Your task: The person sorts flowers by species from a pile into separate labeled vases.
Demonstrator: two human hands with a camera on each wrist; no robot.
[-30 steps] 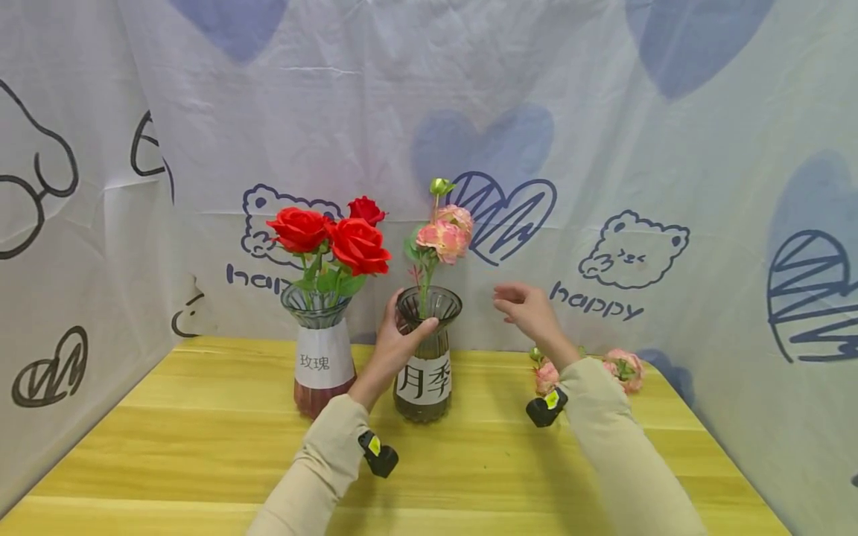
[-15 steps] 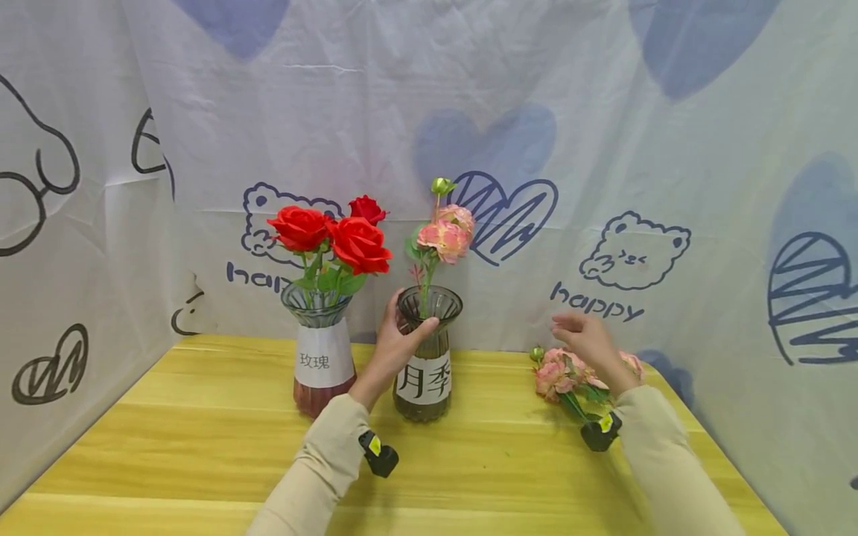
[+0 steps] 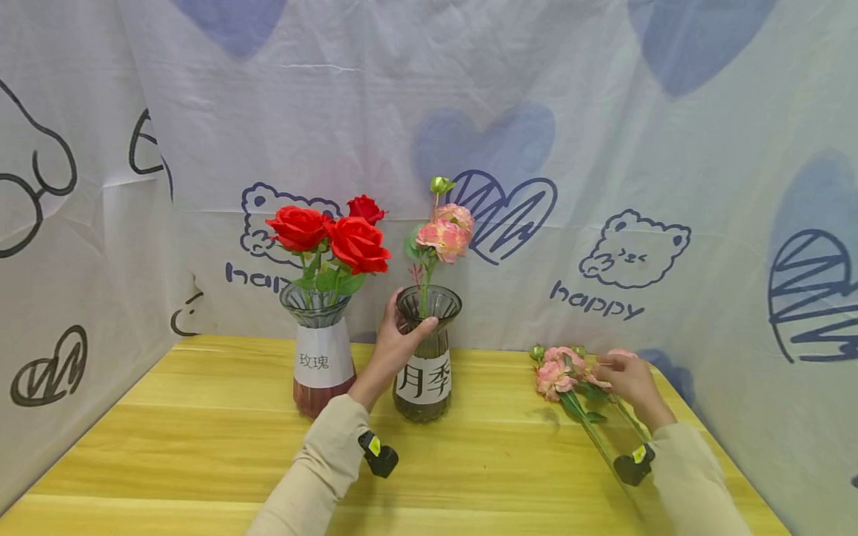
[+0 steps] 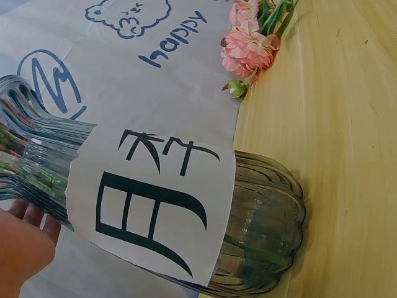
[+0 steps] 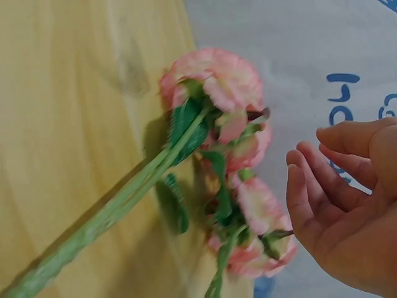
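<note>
My left hand (image 3: 392, 350) grips the neck of a grey glass vase (image 3: 422, 411), its thumb over the flared rim. The vase stands upright with a white label (image 4: 155, 205) in black characters; a pink flower stem (image 3: 444, 240) with a green bud rises from it. At the right, my right hand (image 3: 630, 383) hovers by two pink artificial flower stems (image 3: 558, 376) lying on the table. In the right wrist view its fingers (image 5: 322, 180) are loosely bent beside the pink blossoms (image 5: 257, 208), holding nothing. Green stems (image 5: 124, 198) trail across the wood.
A second glass vase (image 3: 315, 402) with a white label stands left of the first, holding several red roses (image 3: 358, 244). The yellow wooden table (image 3: 201, 439) meets a printed white curtain (image 3: 509, 59) at its back and sides.
My right hand has moved right and down, from beside the vase to the pink flowers on the table, uncovering their blossoms and stems. My left hand stays on the vase.
</note>
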